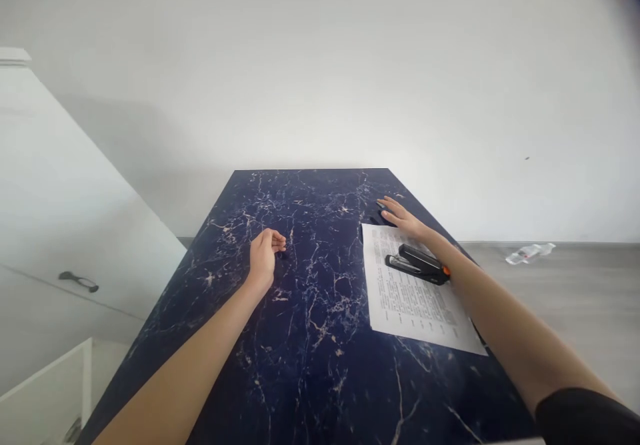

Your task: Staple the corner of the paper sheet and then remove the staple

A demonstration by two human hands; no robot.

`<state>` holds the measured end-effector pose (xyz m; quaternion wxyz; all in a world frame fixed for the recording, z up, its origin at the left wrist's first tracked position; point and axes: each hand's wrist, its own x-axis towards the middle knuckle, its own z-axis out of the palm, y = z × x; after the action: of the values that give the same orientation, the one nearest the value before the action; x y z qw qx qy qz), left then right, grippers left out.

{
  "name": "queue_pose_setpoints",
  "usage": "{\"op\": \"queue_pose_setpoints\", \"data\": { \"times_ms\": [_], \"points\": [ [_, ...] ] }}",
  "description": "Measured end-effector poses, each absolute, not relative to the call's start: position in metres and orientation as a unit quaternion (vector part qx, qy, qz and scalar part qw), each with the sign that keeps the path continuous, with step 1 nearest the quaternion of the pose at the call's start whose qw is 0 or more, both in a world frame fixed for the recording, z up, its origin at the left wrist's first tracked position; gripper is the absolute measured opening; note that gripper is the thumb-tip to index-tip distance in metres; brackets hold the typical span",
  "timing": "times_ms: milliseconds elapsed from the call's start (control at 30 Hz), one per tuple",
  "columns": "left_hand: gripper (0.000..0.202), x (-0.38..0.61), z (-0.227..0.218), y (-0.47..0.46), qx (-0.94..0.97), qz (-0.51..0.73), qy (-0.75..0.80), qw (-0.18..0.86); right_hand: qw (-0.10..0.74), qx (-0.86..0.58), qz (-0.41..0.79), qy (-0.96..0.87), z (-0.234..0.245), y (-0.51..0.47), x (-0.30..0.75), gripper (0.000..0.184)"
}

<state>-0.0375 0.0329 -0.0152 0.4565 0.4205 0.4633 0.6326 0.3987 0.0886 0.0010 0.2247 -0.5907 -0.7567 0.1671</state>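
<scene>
My left hand (263, 257) rests near the middle of a dark blue marbled table (310, 338), its fingers curled and pinched over a small dark object (283, 254) that I cannot make out. My right hand (403, 218) reaches to the far right of the table with fingers stretched flat, touching the top edge of printed sheets of paper (410, 305) and a small dark thing (379, 216) beside them. A black stapler (417, 265) with an orange end lies on the paper, just left of my right forearm.
A white wall stands behind the table. White cabinets (50, 231) with a dark handle (79, 280) are at the left. A crumpled plastic bottle (529, 252) lies on the grey floor at the right.
</scene>
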Motion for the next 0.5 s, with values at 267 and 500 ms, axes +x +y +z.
{"op": "queue_pose_setpoints", "data": {
  "times_ms": [267,500],
  "points": [
    [0.033,-0.04,-0.018,0.037,0.367,0.665,0.439,0.48,0.064,-0.616,0.078,-0.781,-0.034,0.104,0.39,0.087],
    [0.033,-0.073,-0.009,0.058,0.344,0.718,0.427,0.429,0.051,-0.606,0.058,-0.792,-0.025,0.1,0.287,0.095]
  ]
}}
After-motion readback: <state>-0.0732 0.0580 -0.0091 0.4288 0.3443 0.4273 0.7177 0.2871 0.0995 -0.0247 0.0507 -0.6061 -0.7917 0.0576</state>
